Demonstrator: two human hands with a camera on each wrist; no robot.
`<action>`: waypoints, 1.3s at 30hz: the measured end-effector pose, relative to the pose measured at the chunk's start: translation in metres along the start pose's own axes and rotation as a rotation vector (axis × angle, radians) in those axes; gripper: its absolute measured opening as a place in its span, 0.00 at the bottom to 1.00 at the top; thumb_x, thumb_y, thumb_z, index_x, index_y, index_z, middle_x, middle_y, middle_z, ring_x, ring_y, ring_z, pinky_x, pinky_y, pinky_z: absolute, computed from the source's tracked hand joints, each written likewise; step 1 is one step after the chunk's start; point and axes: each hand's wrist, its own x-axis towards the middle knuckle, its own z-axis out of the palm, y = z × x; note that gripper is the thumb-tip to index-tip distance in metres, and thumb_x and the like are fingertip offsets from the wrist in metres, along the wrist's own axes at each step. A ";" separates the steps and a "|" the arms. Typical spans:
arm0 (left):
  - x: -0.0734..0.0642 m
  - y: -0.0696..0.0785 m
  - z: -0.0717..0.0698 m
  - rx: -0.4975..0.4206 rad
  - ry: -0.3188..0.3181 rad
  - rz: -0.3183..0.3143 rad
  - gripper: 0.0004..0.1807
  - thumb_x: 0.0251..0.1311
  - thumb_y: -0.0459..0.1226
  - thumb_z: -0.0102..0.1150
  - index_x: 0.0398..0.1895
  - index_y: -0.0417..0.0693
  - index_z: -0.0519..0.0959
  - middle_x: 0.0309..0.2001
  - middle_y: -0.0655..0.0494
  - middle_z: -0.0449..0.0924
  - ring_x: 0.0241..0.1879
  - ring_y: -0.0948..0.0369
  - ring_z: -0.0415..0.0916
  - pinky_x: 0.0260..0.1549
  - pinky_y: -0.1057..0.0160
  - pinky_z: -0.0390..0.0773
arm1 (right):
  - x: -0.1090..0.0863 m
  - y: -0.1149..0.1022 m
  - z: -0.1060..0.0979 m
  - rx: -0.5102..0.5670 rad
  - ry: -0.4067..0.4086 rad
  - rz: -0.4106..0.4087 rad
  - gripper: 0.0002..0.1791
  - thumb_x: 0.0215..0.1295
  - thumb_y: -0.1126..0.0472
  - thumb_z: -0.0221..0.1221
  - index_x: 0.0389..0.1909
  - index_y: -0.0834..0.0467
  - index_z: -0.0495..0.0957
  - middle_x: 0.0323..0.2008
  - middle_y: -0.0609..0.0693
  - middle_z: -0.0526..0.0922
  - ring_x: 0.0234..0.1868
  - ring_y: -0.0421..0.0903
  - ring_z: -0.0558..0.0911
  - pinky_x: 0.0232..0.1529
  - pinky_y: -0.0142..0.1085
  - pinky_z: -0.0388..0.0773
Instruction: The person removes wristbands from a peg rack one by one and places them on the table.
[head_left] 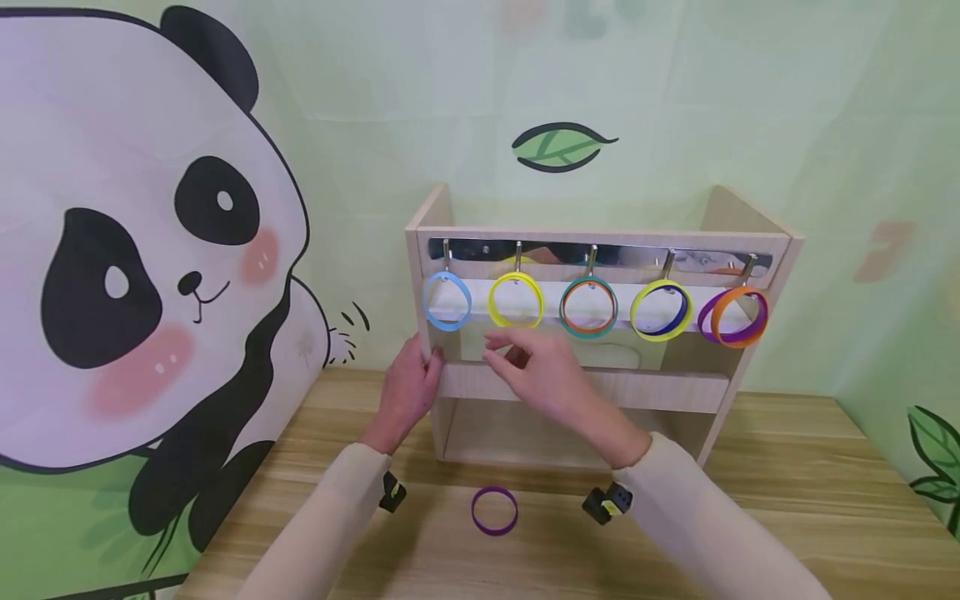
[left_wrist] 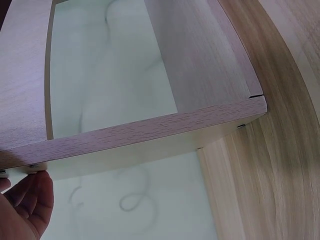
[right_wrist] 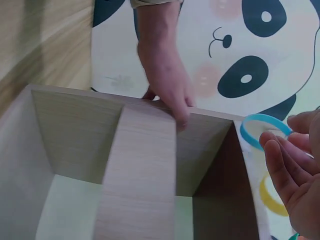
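My left hand (head_left: 408, 387) grips the left side panel of a pale wooden rack (head_left: 585, 387), the thumb on its front edge. In the left wrist view, its fingertips touch the panel. My right hand (head_left: 543, 375) hovers before the rack, fingers loosely bent, with nothing visible between them. Closest to it hang a light blue wristband (head_left: 448, 327) and a yellow wristband (head_left: 539, 302), each on its own hook. In the right wrist view the fingertips overlap the blue wristband (right_wrist: 257, 116); whether they touch it cannot be told there. A purple wristband (head_left: 495, 532) lies on the table.
Farther right hang teal (head_left: 588, 334) and orange wristbands, then yellow (head_left: 634, 315) and dark blue ones, then purple (head_left: 703, 321) and orange (head_left: 763, 315) ones. A shiny metal strip (head_left: 637, 254) carries the hooks. Behind the wooden table (head_left: 810, 500) stands a panda-printed backdrop (head_left: 375, 125).
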 end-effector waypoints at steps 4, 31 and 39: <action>0.000 0.001 -0.001 0.008 -0.010 -0.009 0.14 0.78 0.41 0.47 0.49 0.38 0.75 0.46 0.38 0.80 0.47 0.43 0.80 0.48 0.38 0.82 | 0.013 -0.004 -0.003 -0.014 0.047 -0.052 0.10 0.64 0.70 0.71 0.46 0.68 0.88 0.37 0.58 0.92 0.25 0.47 0.87 0.27 0.33 0.81; -0.001 0.000 -0.001 0.004 -0.010 -0.001 0.14 0.79 0.41 0.46 0.50 0.38 0.75 0.45 0.38 0.80 0.44 0.44 0.80 0.45 0.41 0.83 | 0.076 -0.031 -0.016 -0.093 -0.131 0.081 0.15 0.70 0.67 0.68 0.55 0.67 0.86 0.54 0.61 0.87 0.20 0.45 0.86 0.24 0.29 0.80; 0.000 -0.001 -0.001 0.002 -0.011 -0.001 0.14 0.79 0.41 0.47 0.49 0.38 0.75 0.42 0.40 0.79 0.41 0.45 0.79 0.41 0.43 0.83 | 0.081 -0.033 -0.013 -0.008 -0.147 0.188 0.17 0.71 0.68 0.67 0.58 0.66 0.84 0.54 0.61 0.87 0.19 0.44 0.84 0.22 0.31 0.81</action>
